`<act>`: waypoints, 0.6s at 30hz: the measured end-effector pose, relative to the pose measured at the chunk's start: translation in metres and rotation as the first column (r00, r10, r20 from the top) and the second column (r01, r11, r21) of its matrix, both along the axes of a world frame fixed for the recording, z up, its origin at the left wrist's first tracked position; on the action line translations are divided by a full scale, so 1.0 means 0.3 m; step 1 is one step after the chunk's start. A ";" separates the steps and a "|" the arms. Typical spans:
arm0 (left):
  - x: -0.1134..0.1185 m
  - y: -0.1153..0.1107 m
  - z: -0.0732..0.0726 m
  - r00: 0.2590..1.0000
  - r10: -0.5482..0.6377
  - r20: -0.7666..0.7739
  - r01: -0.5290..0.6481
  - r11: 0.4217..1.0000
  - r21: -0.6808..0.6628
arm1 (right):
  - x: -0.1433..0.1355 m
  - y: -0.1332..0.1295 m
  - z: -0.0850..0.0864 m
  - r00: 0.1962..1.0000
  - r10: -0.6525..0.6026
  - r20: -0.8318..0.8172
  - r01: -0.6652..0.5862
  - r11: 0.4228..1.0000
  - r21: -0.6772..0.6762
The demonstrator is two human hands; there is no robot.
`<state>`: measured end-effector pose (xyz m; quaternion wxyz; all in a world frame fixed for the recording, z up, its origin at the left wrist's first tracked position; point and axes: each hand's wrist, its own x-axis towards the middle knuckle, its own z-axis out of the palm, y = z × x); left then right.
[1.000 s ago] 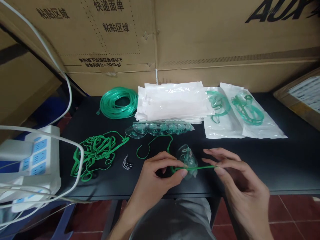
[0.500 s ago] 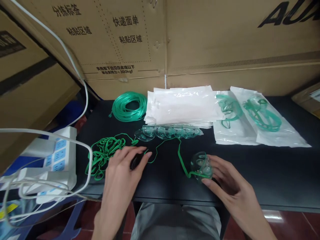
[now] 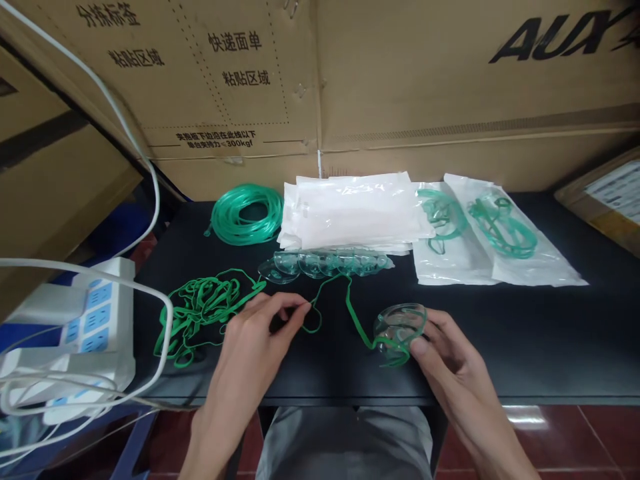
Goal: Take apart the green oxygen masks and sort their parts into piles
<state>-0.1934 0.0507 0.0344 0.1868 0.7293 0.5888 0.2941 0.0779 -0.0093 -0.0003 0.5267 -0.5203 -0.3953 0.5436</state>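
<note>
My left hand (image 3: 265, 327) pinches a thin green cord (image 3: 316, 320) between thumb and forefinger, beside a tangled heap of green elastic cord (image 3: 200, 303). My right hand (image 3: 450, 347) grips the right side of a clear green mask (image 3: 397, 323). A green strap (image 3: 356, 313) runs from this mask up to a row of nested clear masks (image 3: 325, 263) and joins the thin cord there. The mask is held just above the black table, its open rim tilted upward.
Behind the masks lie a coil of green tubing (image 3: 247, 215), a stack of white packets (image 3: 350, 210) and bagged mask sets (image 3: 500, 230). A white power strip (image 3: 100, 320) with looping cables stands at left. Cardboard boxes (image 3: 400, 80) line the back.
My left thumb and forefinger have closed on the cord. My right hand has turned the mask, so its rim now faces more upward. The view has shifted slightly right.
</note>
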 end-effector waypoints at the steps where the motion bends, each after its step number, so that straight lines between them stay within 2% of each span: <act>1: 0.025 -0.007 0.008 0.997 -0.026 0.066 0.026 1.000 -0.004 | -0.006 0.001 0.004 1.000 0.006 -0.019 -0.006 1.000 0.005; 4: 0.097 -0.023 0.025 0.971 -0.138 0.195 0.133 0.990 0.040 | -0.020 0.006 0.010 0.999 0.016 -0.038 -0.015 1.000 0.021; 8: 0.153 -0.030 0.031 0.937 -0.246 0.250 0.226 0.968 0.105 | -0.020 0.008 0.008 0.999 0.040 0.027 -0.041 0.998 0.041; 18: 0.176 -0.025 0.030 0.936 -0.264 0.233 0.238 0.962 0.134 | -0.031 0.008 0.024 0.993 0.096 0.064 -0.103 0.989 0.109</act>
